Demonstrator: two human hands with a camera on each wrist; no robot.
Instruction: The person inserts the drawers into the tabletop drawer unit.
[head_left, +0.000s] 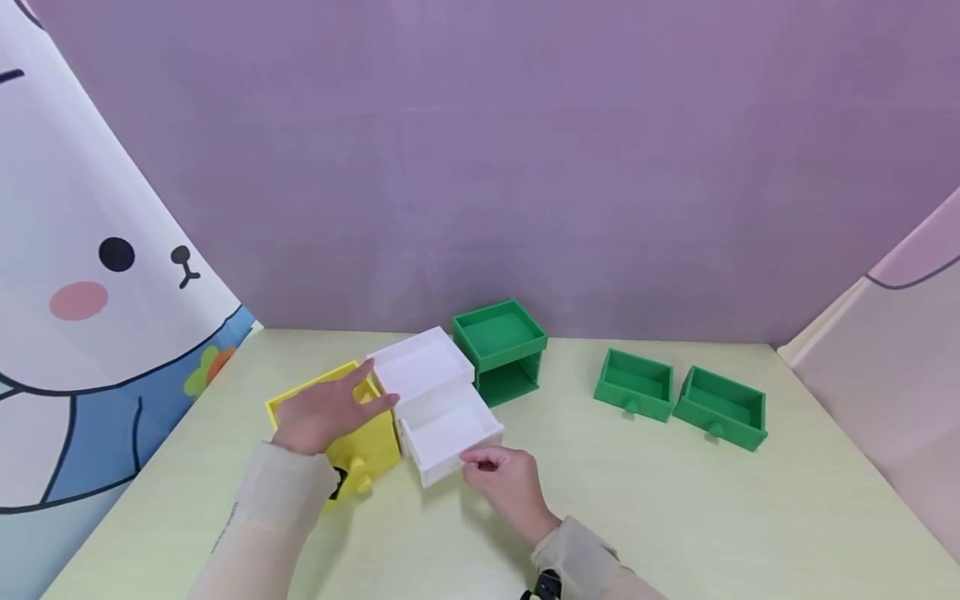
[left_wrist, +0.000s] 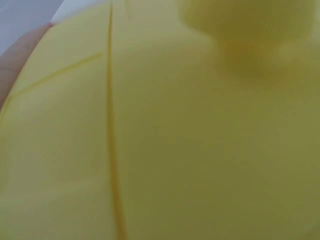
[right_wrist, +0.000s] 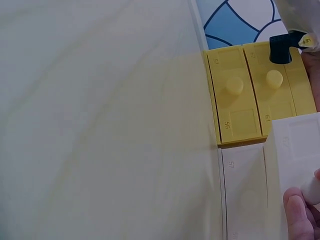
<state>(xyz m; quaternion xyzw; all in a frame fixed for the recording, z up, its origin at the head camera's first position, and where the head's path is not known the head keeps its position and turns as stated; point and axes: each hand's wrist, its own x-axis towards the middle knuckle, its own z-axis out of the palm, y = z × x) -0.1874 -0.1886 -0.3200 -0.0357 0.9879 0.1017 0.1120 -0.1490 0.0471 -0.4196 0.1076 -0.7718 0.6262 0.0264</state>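
A small white cabinet (head_left: pixel 422 365) stands near the middle of the table, its upper drawer (head_left: pixel 453 427) pulled well out toward me. My right hand (head_left: pixel 513 487) pinches that drawer's knob (right_wrist: pixel 311 191), as the right wrist view shows. The lower white drawer (right_wrist: pixel 245 185) sits in its slot. My left hand (head_left: pixel 322 414) reaches over the yellow cabinet (head_left: pixel 384 442), thumb and a finger spread at the left side of the white cabinet. Whether it touches either cabinet I cannot tell. Yellow drawer fronts with round knobs (right_wrist: pixel 234 85) face me.
Behind and right of the white cabinet is a green cabinet (head_left: pixel 499 331) with an open lower slot. Two loose green drawers, one on the left (head_left: pixel 634 385) and one on the right (head_left: pixel 722 407), lie on the table (head_left: pixel 675 508). A purple backdrop (head_left: pixel 525 167) rises behind.
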